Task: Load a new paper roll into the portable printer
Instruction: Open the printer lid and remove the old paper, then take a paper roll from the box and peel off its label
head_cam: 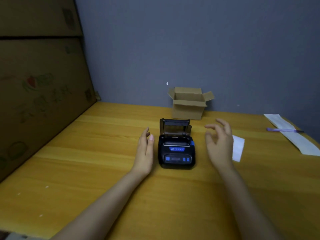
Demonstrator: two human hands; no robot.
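The counter (pixel 103 153) ran out broad and yellow under both forearms, with tall cardboard cartons (pixel 39 84) walling it in well beyond the left hand. Past the fingertips, against the grey wall, a small cardboard box (pixel 187 105) stood with its flaps open — I could not see what was inside it. Between the two hands sat the portable printer (pixel 176 153), its lid (pixel 174 126) swung up and back so the paper bay lay exposed. That bay looked dark; I could make out no roll in it, so I judged the opening step done and the loading itself not yet begun. No new roll showed anywhere on the counter, so it might have been in that box, though that was only a guess. A long white strip of paper (pixel 292 135) lay well out beyond the right hand with a purple pen (pixel 284 130) across it, and a smaller white slip (pixel 238 148) lay just behind the right hand.

The left hand (pixel 145 151) was flat and upright on its edge just beside the printer's left side, fingers together, holding nothing. The right hand (pixel 219 142) hung near the printer's right side, lifted off the counter, fingers spread and loosely curled — empty too. What remained, as I saw it: fetch a roll, seat it, close the lid.
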